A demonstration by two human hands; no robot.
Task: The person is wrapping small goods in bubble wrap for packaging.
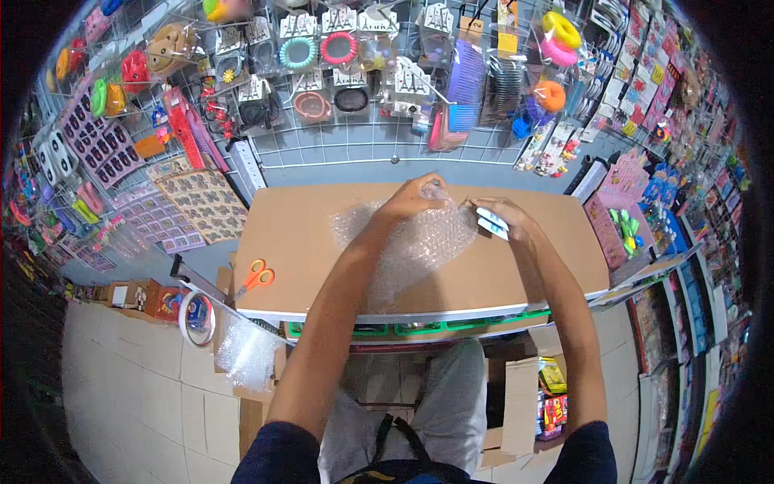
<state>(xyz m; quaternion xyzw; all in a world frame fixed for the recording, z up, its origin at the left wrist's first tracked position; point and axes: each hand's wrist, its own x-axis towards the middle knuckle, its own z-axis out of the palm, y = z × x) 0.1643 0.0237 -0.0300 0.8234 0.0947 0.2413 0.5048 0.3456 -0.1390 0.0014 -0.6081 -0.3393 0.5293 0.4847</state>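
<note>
A sheet of clear bubble wrap (417,242) lies on the brown tabletop (290,236), its far edge lifted a little. My left hand (417,196) grips that raised far edge between thumb and fingers. To the right, my right hand (505,215) holds two small white-and-blue packs (493,224), seen edge-on beside the wrap's right corner. What the packs contain cannot be made out. Orange-handled scissors (257,277) rest at the table's front left, blades towards the corner.
A roll of tape (196,319) hangs off the left end, near more bubble wrap (248,354). Wire grid panels (363,142) with hair accessories and combs rise behind the table. A pink display box (617,224) stands at the right. An open carton (520,405) sits below.
</note>
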